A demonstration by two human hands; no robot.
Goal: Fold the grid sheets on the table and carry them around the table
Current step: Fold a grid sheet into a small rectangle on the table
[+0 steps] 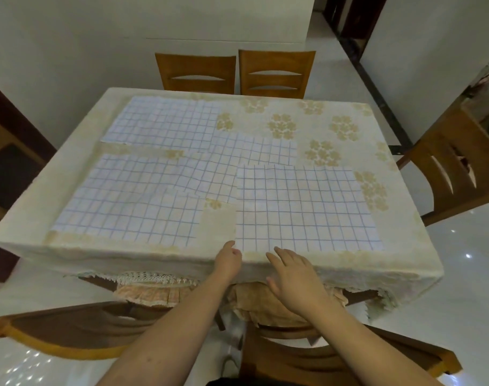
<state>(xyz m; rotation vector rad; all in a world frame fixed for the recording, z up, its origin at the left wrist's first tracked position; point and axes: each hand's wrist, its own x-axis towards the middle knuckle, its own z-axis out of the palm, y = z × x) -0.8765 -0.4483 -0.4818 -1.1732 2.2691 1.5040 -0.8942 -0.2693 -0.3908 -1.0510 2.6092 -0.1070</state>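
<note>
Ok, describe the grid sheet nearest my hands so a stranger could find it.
Start at the table's near edge, where both hands reach. The sheet lies just beyond them, on the near right. Unlike the other sheets, it lies on top where they overlap, with all its edges showing.

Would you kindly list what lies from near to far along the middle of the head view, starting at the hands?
Left hand and right hand at the near table edge → near-right grid sheet → small middle grid sheet → bare floral tablecloth → two wooden chairs at the far side.

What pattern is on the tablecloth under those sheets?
Cream tablecloth with golden-tan flower clusters, seen in the head view.
</note>
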